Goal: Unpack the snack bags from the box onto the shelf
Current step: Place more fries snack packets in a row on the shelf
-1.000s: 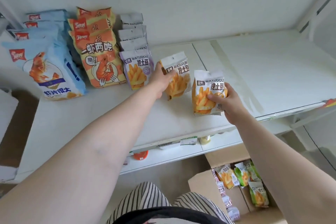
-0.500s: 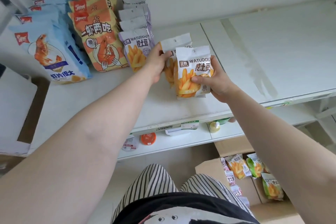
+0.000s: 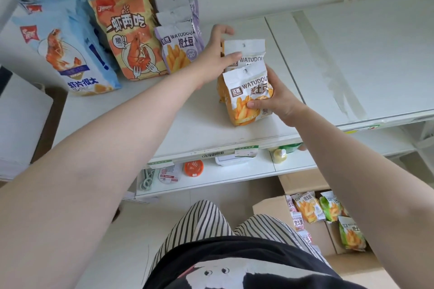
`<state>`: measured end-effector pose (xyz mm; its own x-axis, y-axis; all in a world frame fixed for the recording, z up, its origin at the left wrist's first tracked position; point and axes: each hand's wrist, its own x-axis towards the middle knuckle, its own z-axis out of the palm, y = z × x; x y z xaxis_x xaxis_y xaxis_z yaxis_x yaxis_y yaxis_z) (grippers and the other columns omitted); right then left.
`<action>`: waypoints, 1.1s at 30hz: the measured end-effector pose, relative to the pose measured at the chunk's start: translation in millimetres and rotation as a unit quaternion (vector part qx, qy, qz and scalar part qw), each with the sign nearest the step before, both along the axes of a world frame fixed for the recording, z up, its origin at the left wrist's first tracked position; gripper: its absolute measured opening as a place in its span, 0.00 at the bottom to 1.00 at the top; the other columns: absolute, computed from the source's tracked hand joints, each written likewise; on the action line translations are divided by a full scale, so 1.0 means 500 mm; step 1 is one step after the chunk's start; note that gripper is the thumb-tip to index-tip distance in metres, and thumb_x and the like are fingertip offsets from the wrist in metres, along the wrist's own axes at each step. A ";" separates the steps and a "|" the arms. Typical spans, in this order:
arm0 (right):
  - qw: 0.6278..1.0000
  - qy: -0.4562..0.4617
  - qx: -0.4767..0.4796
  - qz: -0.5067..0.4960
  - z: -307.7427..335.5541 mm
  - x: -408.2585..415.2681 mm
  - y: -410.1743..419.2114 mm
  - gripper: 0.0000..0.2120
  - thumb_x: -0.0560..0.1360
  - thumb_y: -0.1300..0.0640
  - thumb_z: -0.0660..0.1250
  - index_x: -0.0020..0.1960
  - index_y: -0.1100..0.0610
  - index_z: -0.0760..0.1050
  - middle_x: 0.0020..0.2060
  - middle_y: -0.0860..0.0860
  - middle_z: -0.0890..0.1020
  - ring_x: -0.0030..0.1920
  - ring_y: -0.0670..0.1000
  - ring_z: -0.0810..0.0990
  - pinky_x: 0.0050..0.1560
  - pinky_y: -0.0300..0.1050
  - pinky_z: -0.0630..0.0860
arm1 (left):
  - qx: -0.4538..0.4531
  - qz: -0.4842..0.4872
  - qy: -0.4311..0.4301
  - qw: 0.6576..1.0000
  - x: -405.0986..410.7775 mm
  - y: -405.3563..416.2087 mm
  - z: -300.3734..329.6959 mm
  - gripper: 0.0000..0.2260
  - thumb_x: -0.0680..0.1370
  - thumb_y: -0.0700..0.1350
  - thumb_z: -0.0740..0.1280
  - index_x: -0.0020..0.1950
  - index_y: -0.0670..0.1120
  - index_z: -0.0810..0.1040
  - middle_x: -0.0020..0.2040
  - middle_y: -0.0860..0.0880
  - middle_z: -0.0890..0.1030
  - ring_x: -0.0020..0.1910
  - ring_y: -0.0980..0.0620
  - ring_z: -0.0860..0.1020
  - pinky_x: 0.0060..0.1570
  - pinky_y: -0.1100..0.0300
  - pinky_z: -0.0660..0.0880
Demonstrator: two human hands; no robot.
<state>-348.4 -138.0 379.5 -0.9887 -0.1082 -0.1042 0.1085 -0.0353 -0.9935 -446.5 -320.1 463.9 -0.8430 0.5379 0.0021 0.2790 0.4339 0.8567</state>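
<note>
Far left on the white shelf [image 3: 141, 110], a row of blue shrimp-chip bags [image 3: 68, 54] is stood up one behind the other, leaning back a bit. Right beside them an orange shrimp bag row [image 3: 131, 37] is lined up the same way, and next to that a row of purple fry bags [image 3: 179, 49], front one with WATUDOU printed on it.

Just right of the purple row, the left hand [image 3: 217, 54] is wrapped round the top of an orange fry bag [image 3: 244, 51] that's stood on the shelf, thumb across the white header, fingers curled behind it. Directly in front of that one, a second orange fry bag [image 3: 246, 98] is gripped by the right hand [image 3: 279, 101], thumb pressed on the front, fingers behind; its bottom edge looks to be down on the shelf, touching the bag behind.

The rest of the shelf to the right is plain white board with a faint tape mark.

Lower down, a few small items can be seen on the lower shelf [image 3: 234, 176]. Bottom right, the cardboard box [image 3: 270, 209] is sat open on the floor with more orange and green snack bags [image 3: 328, 209] inside.
</note>
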 end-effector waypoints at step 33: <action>0.983 0.081 0.162 0.002 -0.014 -0.029 0.024 0.61 0.54 0.49 0.82 0.77 0.51 0.49 0.68 0.47 0.69 0.67 0.45 0.73 0.66 0.52 0.74 | -0.315 -0.172 0.241 0.902 -0.025 0.019 0.026 0.52 0.59 0.59 0.80 0.75 0.49 0.56 0.71 0.51 0.63 0.68 0.50 0.68 0.60 0.57 0.68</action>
<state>-363.1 -126.3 372.3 -0.9947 -0.0996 0.0258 -0.0534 0.2855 -0.9569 -459.1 -310.4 477.1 -0.6089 0.7897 -0.0742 0.7639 0.6090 0.2135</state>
